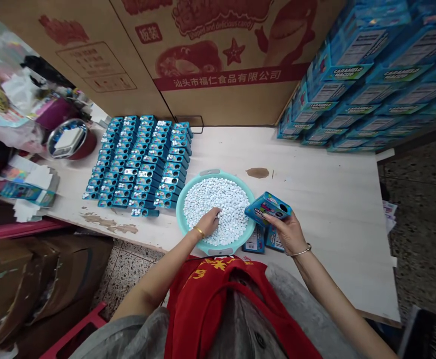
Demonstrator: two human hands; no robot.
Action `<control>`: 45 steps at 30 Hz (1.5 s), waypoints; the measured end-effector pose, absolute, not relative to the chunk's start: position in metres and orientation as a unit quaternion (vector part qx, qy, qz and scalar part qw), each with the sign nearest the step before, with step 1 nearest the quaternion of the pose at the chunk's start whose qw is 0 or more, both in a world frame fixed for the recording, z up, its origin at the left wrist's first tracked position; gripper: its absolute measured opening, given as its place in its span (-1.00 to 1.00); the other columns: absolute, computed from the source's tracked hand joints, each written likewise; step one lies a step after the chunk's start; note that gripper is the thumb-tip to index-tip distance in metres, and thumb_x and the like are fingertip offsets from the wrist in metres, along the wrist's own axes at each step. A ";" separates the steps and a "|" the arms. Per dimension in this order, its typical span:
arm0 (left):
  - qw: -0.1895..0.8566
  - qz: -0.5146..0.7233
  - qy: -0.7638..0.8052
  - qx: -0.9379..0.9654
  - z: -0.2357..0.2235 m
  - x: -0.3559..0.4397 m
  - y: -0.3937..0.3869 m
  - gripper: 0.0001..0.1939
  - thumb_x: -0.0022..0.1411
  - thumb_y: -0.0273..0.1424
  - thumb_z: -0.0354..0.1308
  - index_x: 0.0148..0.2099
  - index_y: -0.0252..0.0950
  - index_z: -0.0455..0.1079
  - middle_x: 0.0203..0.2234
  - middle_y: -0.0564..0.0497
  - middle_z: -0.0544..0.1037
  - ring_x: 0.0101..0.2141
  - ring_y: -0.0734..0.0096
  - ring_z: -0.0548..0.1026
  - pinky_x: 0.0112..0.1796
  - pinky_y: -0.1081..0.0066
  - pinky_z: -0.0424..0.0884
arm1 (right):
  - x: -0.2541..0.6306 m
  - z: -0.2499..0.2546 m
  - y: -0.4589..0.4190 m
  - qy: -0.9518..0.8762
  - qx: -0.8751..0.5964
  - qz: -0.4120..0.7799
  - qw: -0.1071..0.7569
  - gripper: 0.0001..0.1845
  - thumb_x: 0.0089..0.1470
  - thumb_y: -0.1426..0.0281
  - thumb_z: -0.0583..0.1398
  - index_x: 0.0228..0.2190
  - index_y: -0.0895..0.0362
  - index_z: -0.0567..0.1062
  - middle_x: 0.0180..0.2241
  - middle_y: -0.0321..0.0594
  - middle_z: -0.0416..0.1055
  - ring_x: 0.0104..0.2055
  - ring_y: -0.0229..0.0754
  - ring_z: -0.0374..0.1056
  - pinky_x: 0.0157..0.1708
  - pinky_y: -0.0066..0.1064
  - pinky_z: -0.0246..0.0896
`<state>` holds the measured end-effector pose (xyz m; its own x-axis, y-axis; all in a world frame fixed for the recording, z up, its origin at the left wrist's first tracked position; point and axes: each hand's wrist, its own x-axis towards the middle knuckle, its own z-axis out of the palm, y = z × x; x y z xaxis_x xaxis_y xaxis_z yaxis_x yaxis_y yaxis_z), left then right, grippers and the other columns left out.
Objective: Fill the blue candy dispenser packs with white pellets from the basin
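Observation:
My left hand (207, 222) rests in a round mint-green basin (215, 173), its fingers pressed among the small white candies (225, 204) that fill it. My right hand (283, 232) holds a blue candy tin (268, 207) tilted in the air at the basin's right edge. Two flat blue packs (255, 240) lie on the table just below that tin. To the left of the basin, many blue tins (139, 164) stand in tight rows, and some near the basin show open lids.
The pale wooden table (315, 209) has a brown stain behind the basin. Stacked blue cartons (367, 75) rise at the back right against large printed cardboard boxes (221, 104). A steel bowl (67, 138) and bags sit at the far left.

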<state>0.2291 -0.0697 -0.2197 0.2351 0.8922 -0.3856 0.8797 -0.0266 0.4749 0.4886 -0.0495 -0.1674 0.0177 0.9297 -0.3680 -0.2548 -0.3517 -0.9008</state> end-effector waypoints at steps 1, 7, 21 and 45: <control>0.338 0.033 0.608 0.718 -0.215 0.224 -0.070 -0.63 0.24 -0.53 -0.02 0.09 -0.30 0.18 -0.05 -0.10 0.43 -0.08 0.32 0.43 -0.02 0.30 0.37 | 0.488 -0.168 -0.049 -0.359 -0.543 0.594 0.472 -0.55 -0.23 0.28 0.41 -0.25 0.05 0.44 -0.24 -0.30 0.52 -0.18 -0.12 0.45 -0.01 -0.13 0.32; 0.374 0.153 0.529 0.746 -0.157 0.198 -0.072 -0.69 0.30 -0.37 -0.02 0.07 -0.32 0.20 -0.09 -0.16 0.43 -0.09 0.26 0.42 -0.05 0.24 0.36 | 0.485 -0.170 -0.050 -0.593 -0.570 0.385 0.419 -0.57 -0.05 0.20 0.30 -0.14 0.09 0.41 -0.21 -0.17 0.47 -0.16 -0.05 0.40 -0.08 -0.13 0.32; 0.244 -0.128 0.462 0.843 -0.019 0.223 -0.038 -0.75 0.31 -0.46 -0.08 0.00 -0.35 0.28 -0.17 -0.14 0.46 -0.18 0.23 0.46 -0.18 0.26 0.41 | 0.447 -0.177 -0.045 -0.789 -0.471 0.207 0.335 -0.54 -0.08 0.53 0.11 -0.07 0.13 0.37 -0.10 -0.07 0.45 -0.04 0.03 0.32 -0.03 -0.10 0.26; 0.210 -0.096 0.639 0.734 -0.206 0.195 -0.059 -0.66 0.31 -0.57 -0.18 0.07 -0.32 0.25 -0.10 -0.19 0.37 -0.04 0.17 0.32 -0.04 0.19 0.29 | 0.473 -0.184 -0.044 -0.684 -0.566 0.252 0.385 -0.61 0.05 0.21 0.21 -0.10 0.09 0.39 -0.16 -0.08 0.46 -0.12 0.01 0.38 -0.09 -0.11 0.31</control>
